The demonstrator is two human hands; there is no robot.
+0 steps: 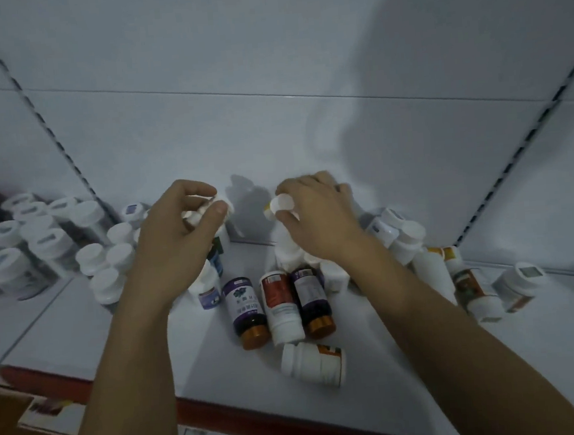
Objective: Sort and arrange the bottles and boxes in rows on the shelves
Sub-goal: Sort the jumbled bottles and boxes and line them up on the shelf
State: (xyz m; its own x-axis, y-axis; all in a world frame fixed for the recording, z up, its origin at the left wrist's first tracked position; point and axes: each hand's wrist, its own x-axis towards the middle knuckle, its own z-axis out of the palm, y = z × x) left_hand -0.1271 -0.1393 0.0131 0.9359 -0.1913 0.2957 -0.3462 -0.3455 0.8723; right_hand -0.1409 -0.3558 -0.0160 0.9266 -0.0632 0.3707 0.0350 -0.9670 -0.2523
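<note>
My left hand (pixel 180 225) grips the white cap of an upright bottle (pixel 224 201) near the back of the white shelf (pixel 116 340). My right hand (pixel 316 211) grips another white-capped bottle (pixel 283 204) just to its right. Between my forearms several bottles lie on their sides: a purple-labelled one with an amber cap (pixel 245 310), a red-labelled white one (pixel 280 307), a dark one with an amber cap (pixel 311 301), and a white one with an orange label (pixel 312 363) closer to me.
Upright white-capped bottles (pixel 110 262) stand in rows on the left, with larger jars (pixel 33 244) beyond the divider. A jumble of toppled bottles (pixel 462 279) lies to the right. The shelf has a red front edge (pixel 225 414); slotted uprights flank the back panel.
</note>
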